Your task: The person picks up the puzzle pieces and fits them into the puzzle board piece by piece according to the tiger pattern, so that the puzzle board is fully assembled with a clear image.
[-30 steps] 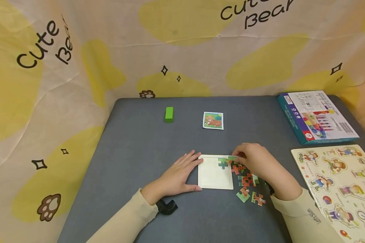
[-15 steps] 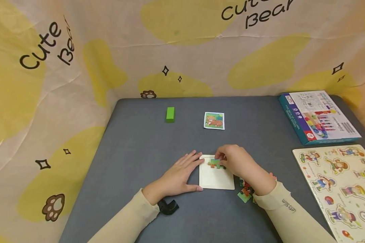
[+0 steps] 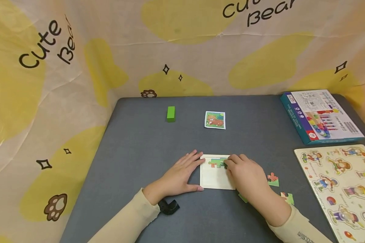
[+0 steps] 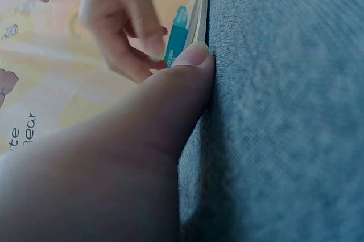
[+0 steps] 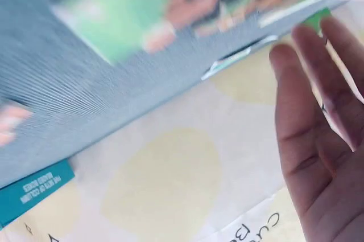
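My left hand (image 3: pixel 180 175) holds down the left edge of a square cream puzzle tray (image 3: pixel 214 180), fingers spread along the far corner and thumb at the near corner. A short row of joined green and orange jigsaw pieces (image 3: pixel 215 163) lies in the tray's upper part. The fingertips of my right hand (image 3: pixel 249 177) are at the row's right end, with part of that end hidden. In the left wrist view, a gap shows between the right thumb and fingers. Loose pieces (image 3: pixel 273 179) lie right of the tray; the right hand and forearm cover others.
A small tiger picture card (image 3: pixel 215 120) and a green block (image 3: pixel 171 114) lie farther back. At the right are a teal-sided box (image 3: pixel 323 116) and a large picture board (image 3: pixel 340 182). A printed cloth (image 3: pixel 182 44) hangs behind the table.
My right hand brought the joined pieces from the tray's right edge into its upper part. Since then it has shifted slightly right and nearer, leaving them there. The left hand stays in place.
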The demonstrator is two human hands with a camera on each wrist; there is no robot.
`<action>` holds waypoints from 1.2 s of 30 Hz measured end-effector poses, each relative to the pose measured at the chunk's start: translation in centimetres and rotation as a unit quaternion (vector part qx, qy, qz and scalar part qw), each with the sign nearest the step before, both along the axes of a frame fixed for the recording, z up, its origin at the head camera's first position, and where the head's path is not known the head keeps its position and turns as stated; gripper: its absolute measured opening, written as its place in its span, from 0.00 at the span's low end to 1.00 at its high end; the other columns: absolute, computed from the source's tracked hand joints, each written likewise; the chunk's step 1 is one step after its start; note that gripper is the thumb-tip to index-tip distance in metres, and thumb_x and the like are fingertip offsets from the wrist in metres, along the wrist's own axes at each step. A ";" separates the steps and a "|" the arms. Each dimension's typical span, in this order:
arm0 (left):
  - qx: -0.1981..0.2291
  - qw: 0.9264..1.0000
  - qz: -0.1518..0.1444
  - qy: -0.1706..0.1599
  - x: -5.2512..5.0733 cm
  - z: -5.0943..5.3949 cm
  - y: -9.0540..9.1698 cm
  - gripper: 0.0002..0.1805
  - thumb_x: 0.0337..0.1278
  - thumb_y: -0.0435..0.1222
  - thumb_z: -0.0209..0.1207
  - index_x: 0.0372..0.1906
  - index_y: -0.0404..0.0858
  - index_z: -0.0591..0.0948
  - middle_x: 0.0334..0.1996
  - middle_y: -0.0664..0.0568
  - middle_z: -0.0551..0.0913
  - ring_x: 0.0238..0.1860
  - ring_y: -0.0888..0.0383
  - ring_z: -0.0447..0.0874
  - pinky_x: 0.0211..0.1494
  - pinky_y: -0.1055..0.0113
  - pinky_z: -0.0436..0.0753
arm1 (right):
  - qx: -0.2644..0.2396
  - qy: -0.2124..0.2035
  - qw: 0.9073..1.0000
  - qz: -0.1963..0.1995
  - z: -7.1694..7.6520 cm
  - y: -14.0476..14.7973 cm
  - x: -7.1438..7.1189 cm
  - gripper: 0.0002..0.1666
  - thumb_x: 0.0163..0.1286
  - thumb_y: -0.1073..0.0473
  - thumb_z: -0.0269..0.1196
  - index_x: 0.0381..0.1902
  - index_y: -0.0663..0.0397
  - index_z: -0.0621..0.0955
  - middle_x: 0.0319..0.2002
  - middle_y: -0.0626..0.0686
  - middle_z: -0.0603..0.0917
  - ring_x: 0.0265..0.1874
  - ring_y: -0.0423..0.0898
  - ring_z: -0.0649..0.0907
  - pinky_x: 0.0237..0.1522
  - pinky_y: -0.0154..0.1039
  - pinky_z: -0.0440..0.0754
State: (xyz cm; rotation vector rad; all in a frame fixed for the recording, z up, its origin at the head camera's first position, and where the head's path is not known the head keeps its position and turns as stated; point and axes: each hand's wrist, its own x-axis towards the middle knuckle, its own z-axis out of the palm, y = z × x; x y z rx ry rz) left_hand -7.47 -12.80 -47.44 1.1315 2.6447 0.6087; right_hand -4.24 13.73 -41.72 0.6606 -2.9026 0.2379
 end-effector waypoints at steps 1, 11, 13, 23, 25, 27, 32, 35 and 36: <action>0.000 1.000 0.001 0.000 0.0 0.0 0.0 0.54 0.60 0.61 0.70 0.83 0.43 0.58 0.85 0.55 0.49 0.84 0.58 0.35 0.85 0.58 0.43 | 0.005 -0.001 1.000 0.002 -0.1 0.1 0.3 0.16 0.61 0.63 0.77 0.48 0.58 0.90 0.46 0.53 0.87 0.45 0.53 0.85 0.43 0.49 0.89; -0.002 1.000 0.000 -0.006 0.1 0.4 0.2 0.54 0.61 0.60 0.70 0.83 0.43 0.59 0.85 0.53 0.50 0.85 0.57 0.36 0.85 0.59 0.43 | 0.063 -0.039 0.997 0.016 -0.9 0.0 0.9 0.26 0.66 0.54 0.75 0.61 0.56 0.86 0.59 0.55 0.84 0.53 0.55 0.83 0.50 0.53 0.84; -0.002 1.000 0.000 -0.005 0.1 0.4 0.2 0.54 0.61 0.61 0.70 0.83 0.43 0.59 0.85 0.53 0.50 0.85 0.56 0.36 0.85 0.58 0.43 | 0.062 -0.049 0.997 0.012 -0.9 0.0 0.8 0.27 0.66 0.54 0.75 0.61 0.56 0.85 0.59 0.55 0.83 0.53 0.56 0.83 0.51 0.54 0.85; 0.000 1.000 0.000 -0.008 0.1 0.5 0.1 0.54 0.61 0.60 0.69 0.83 0.42 0.58 0.85 0.53 0.49 0.85 0.57 0.36 0.85 0.58 0.43 | 0.040 -0.070 0.997 0.010 -0.8 0.0 0.3 0.26 0.65 0.55 0.76 0.59 0.58 0.86 0.55 0.56 0.82 0.48 0.56 0.83 0.49 0.54 0.87; 0.003 1.000 0.000 -0.009 0.1 0.5 0.1 0.54 0.61 0.60 0.70 0.83 0.42 0.59 0.85 0.53 0.50 0.85 0.56 0.37 0.85 0.57 0.44 | 0.035 -0.075 0.997 0.005 -0.7 0.0 0.2 0.25 0.66 0.54 0.76 0.59 0.58 0.86 0.55 0.56 0.82 0.48 0.56 0.83 0.49 0.54 0.87; 0.005 1.000 0.000 -0.011 0.0 0.6 0.1 0.53 0.61 0.59 0.70 0.83 0.42 0.59 0.85 0.53 0.50 0.85 0.56 0.37 0.85 0.57 0.44 | 0.027 -0.081 0.996 -0.002 -0.7 0.1 0.1 0.25 0.66 0.55 0.75 0.59 0.56 0.86 0.55 0.57 0.82 0.48 0.56 0.83 0.49 0.54 0.87; 0.002 1.000 -0.001 -0.004 0.0 0.5 0.1 0.53 0.61 0.60 0.69 0.83 0.42 0.59 0.85 0.53 0.50 0.85 0.56 0.37 0.85 0.58 0.44 | 0.000 -0.086 0.996 -0.013 -0.3 0.6 -0.1 0.24 0.66 0.56 0.75 0.59 0.55 0.87 0.55 0.56 0.83 0.46 0.54 0.83 0.43 0.51 0.88; 0.002 1.000 -0.003 -0.002 0.0 0.5 0.1 0.54 0.61 0.61 0.69 0.83 0.41 0.59 0.85 0.52 0.50 0.85 0.56 0.37 0.85 0.59 0.44 | -0.010 -0.070 0.997 -0.027 0.1 1.7 -0.1 0.24 0.63 0.56 0.78 0.55 0.55 0.88 0.50 0.56 0.84 0.42 0.53 0.83 0.35 0.48 0.87; 0.002 1.000 -0.004 -0.002 0.0 0.4 0.1 0.53 0.61 0.61 0.69 0.83 0.41 0.59 0.85 0.52 0.50 0.85 0.56 0.38 0.85 0.59 0.44 | -0.012 -0.064 0.997 -0.036 0.3 2.2 -0.2 0.23 0.61 0.55 0.79 0.54 0.55 0.89 0.48 0.56 0.85 0.40 0.53 0.83 0.33 0.48 0.86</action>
